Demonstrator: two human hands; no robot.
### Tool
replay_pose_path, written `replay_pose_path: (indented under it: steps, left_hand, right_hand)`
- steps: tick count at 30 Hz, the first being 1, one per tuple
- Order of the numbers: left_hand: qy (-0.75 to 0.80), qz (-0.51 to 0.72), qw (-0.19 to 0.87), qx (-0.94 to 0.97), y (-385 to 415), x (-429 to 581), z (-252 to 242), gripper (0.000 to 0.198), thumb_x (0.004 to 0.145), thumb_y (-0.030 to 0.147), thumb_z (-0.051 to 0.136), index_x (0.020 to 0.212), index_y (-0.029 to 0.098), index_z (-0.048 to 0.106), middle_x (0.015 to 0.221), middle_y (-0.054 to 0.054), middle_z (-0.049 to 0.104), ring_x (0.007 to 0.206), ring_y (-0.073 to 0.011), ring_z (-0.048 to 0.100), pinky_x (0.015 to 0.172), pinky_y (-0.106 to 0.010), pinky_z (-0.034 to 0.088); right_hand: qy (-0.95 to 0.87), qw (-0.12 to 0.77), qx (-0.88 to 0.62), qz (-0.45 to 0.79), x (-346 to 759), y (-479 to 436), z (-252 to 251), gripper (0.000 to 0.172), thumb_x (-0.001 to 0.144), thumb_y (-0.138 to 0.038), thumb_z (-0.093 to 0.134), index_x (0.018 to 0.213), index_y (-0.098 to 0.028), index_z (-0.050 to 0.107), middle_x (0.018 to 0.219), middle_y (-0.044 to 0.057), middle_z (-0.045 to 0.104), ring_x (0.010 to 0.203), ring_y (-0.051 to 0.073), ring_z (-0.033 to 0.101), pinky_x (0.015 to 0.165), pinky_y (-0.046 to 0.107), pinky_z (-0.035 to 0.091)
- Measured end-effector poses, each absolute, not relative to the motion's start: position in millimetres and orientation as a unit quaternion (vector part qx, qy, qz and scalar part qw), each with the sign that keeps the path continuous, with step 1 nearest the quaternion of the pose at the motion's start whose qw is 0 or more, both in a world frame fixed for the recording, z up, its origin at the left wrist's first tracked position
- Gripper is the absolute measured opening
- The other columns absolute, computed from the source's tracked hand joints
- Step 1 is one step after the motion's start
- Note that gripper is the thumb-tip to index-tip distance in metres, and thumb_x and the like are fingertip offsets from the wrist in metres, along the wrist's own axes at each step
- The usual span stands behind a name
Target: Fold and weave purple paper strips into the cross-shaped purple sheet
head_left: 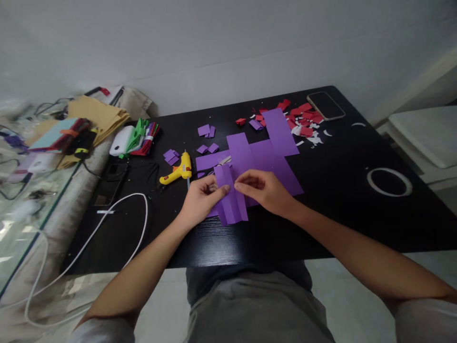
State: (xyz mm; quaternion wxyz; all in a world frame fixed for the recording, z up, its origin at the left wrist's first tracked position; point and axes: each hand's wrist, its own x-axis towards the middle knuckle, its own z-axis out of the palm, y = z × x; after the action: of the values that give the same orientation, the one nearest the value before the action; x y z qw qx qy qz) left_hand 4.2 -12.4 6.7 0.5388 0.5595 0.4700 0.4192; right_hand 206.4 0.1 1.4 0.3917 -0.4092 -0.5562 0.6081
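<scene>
A creased strip of purple paper is held up above the near part of the table. My left hand pinches its left side, thumb lying on the front face. At its right edge my right hand has thumb and fingertips closed together on the paper. Flat purple sheets overlap on the table behind my hands. Scissors lie partly covered among them. A yellow glue gun rests to the left of my left hand.
Small purple pieces lie at the back, with red and white scraps to the right. A phone and a white ring are on the black table. A white cable curls at left near bundled coloured paper.
</scene>
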Motion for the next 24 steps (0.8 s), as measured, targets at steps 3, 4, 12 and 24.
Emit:
replay_pose_path:
  steps: [3, 4, 12, 24]
  left_hand:
    - [0.463, 0.415, 0.538, 0.569, -14, 5, 10, 0.03, 0.078, 0.04, 0.083, 0.075, 0.015, 0.068, 0.058, 0.005, 0.049, 0.051, -0.0061, 0.039, 0.049, -0.019, 0.032]
    - [0.465, 0.415, 0.535, 0.571, -13, 5, 10, 0.03, 0.079, 0.041, 0.082, 0.074, 0.015, 0.067, 0.058, 0.005, 0.049, 0.052, -0.0061, 0.038, 0.049, -0.019, 0.031]
    - [0.473, 0.401, 0.516, 0.591, -12, 1, 11, 0.03, 0.085, 0.043, 0.077, 0.077, 0.015, 0.069, 0.06, 0.003, 0.054, 0.052, -0.0066, 0.039, 0.049, -0.021, 0.03]
    - [0.453, 0.318, 0.503, 0.663, -11, -8, 13, 0.033, 0.094, 0.048, 0.064, 0.086, 0.016, 0.067, 0.064, 0.002, 0.059, 0.054, -0.0095, 0.049, 0.051, -0.021, 0.036]
  right_hand:
    - [-0.567, 0.37, -0.396, 0.62, 205, -2, 1, 0.021, 0.077, -0.035, 0.082, 0.084, -0.017, 0.072, 0.083, 0.003, 0.073, 0.078, 0.017, 0.068, 0.075, 0.03, 0.053]
    - [-0.567, 0.373, -0.397, 0.618, 205, -3, 2, 0.023, 0.077, -0.037, 0.082, 0.083, -0.017, 0.072, 0.081, 0.002, 0.072, 0.076, 0.016, 0.067, 0.073, 0.03, 0.052]
    - [-0.579, 0.378, -0.412, 0.594, 205, -1, 5, 0.032, 0.077, -0.044, 0.081, 0.073, -0.018, 0.064, 0.069, -0.003, 0.058, 0.065, 0.012, 0.052, 0.062, 0.028, 0.042]
    - [-0.577, 0.34, -0.419, 0.613, 208, 0, 9, 0.04, 0.079, -0.054, 0.077, 0.067, -0.019, 0.062, 0.066, -0.002, 0.056, 0.063, 0.014, 0.05, 0.059, 0.028, 0.042]
